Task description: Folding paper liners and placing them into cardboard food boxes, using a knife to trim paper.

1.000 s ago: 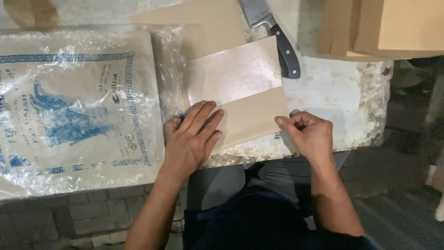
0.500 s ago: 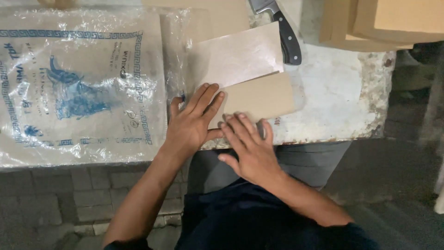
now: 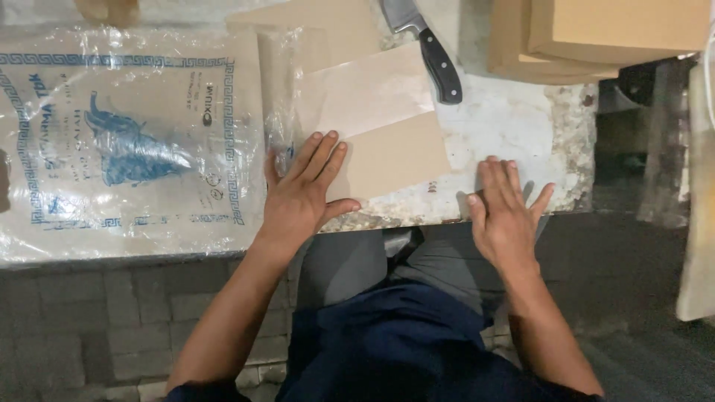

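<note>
— What's under your hands?

— One folded sheet of tan paper (image 3: pixel 387 156), flat and smooth, the lower half matte, the upper flap glossier and paler. It lies on the tabletop (image 3: pixel 506 126) near the front edge, just in front of me. My left hand (image 3: pixel 302 197) is spread flat on its lower left corner, fingers straight and together, thumb out to the side. It presses; it grips nothing.

— And the other one?

— My right hand (image 3: pixel 506 212) lies open and palm down on bare tabletop to the right of the sheet, just beside it but not touching it, fingers stretched forward. It holds nothing either.

— What is the tabletop like?

— Pale stone, worn and speckled, rough along the rim.

— What else lies around?

— One knife (image 3: pixel 428 45) behind the sheet, dark riveted handle, steel blade running out of the top of the view; the handle end touches the flap's far corner. More tan paper (image 3: pixel 328 22) lies behind, partly under clear plastic. To my left, one big crinkly clear bag (image 3: pixel 126 141) with blue print, shiny and wrinkled. At the far right, cardboard boxes (image 3: pixel 596 33), plain brown; I count two at least, stacked.
</note>
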